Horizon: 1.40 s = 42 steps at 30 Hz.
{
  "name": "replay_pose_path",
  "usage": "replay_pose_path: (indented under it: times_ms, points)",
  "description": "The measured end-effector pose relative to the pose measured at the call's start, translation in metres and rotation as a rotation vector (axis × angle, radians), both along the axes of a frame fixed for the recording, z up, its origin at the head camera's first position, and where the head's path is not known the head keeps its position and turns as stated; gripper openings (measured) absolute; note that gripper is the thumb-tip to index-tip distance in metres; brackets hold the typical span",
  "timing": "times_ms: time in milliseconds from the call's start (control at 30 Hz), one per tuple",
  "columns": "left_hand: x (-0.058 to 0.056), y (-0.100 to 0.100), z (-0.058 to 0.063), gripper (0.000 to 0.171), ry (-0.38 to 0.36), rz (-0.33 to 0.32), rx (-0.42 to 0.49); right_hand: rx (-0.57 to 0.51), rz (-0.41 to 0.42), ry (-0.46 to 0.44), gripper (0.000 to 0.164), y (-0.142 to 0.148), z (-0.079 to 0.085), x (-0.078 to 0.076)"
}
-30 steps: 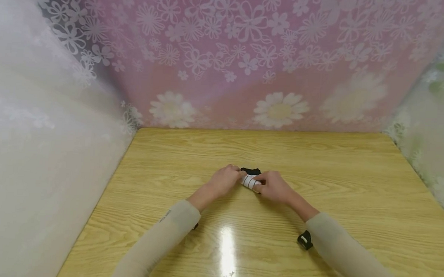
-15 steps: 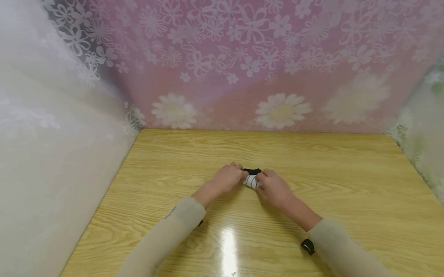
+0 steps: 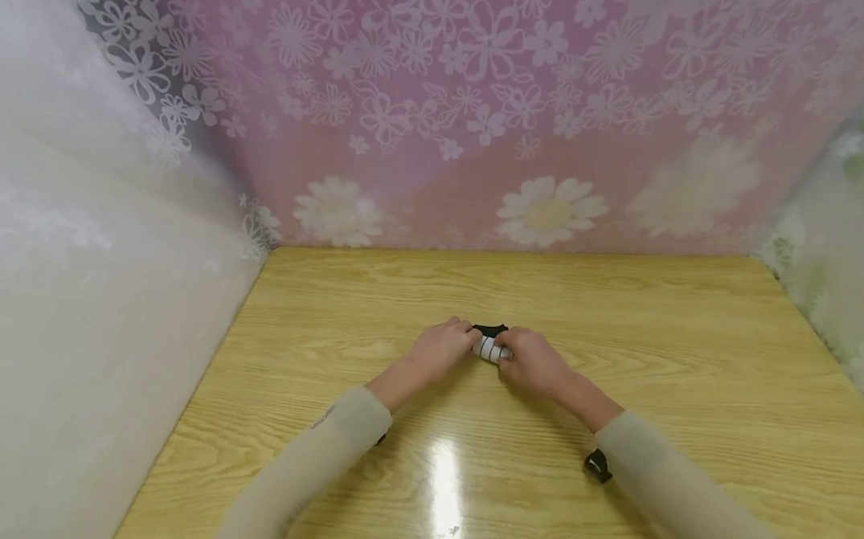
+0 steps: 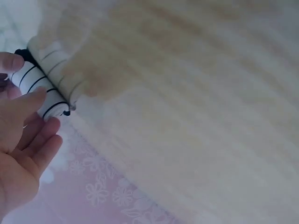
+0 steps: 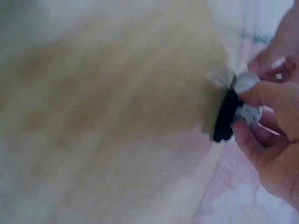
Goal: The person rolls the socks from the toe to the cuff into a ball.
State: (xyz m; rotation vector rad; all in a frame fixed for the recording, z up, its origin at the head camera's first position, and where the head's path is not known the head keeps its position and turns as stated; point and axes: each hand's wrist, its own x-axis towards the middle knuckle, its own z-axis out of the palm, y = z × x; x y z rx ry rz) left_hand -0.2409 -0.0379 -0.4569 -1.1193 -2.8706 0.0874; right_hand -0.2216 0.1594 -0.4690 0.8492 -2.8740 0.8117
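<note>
A small rolled-up white cloth with black stripes (image 3: 488, 351) lies at mid-table, its black flat end (image 3: 490, 331) on the far side. My left hand (image 3: 439, 350) holds the roll's left end, thumb on top and fingers around it. At the other end, my right hand (image 3: 536, 362) pinches the roll between thumb and fingers. In the left wrist view the striped roll (image 4: 39, 86) shows a coiled end near my left fingers. The right wrist view shows the black strip (image 5: 226, 116) beside my right thumb and fingers; part of the white roll is hidden by them.
The wood-grain table (image 3: 330, 289) has a bright reflection near its front. A pink floral backdrop (image 3: 438, 125) rises behind it, with pale panels left (image 3: 98, 287) and right (image 3: 845, 263). A black wrist strap (image 3: 597, 467) hangs below the right sleeve.
My right fingers have shifted on the roll's right end, now gathered closer to its top. The left hand has edged slightly right. The roll stays in about the same place.
</note>
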Motion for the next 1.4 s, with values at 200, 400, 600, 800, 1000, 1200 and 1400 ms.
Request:
replay_pose_path:
  times_ms: [200, 400, 600, 800, 1000, 1200, 1400]
  points:
    - [-0.005, 0.004, -0.001, 0.019, -0.06, 0.052, 0.008, -0.185, 0.003, -0.281, 0.014, 0.013, -0.001, -0.021]
    - [-0.013, 0.006, -0.003, 0.018, -0.088, 0.045, 0.044, -0.362, -0.015, -0.501, 0.022, 0.028, -0.007, -0.035]
    - [-0.014, 0.009, 0.001, 0.022, -0.116, 0.031, -0.005, -0.263, -0.03, -0.313, 0.024, 0.022, -0.004, -0.018]
    - [-0.014, 0.009, 0.003, 0.026, -0.125, 0.04, -0.044, 0.329, -0.005, 0.142, 0.038, -0.005, 0.009, 0.015]
    - [-0.012, 0.008, 0.002, 0.027, -0.163, 0.051, 0.025, 0.309, 0.013, 0.098, 0.02, -0.001, 0.005, 0.007]
    - [-0.012, 0.009, -0.001, 0.031, -0.256, 0.13, 0.136, 0.21, 0.017, 0.01, 0.01, 0.004, 0.003, -0.002]
    - [-0.002, 0.011, -0.002, 0.038, -0.351, 0.335, 0.412, 0.206, -0.002, -0.012, 0.014, 0.002, 0.006, -0.001]
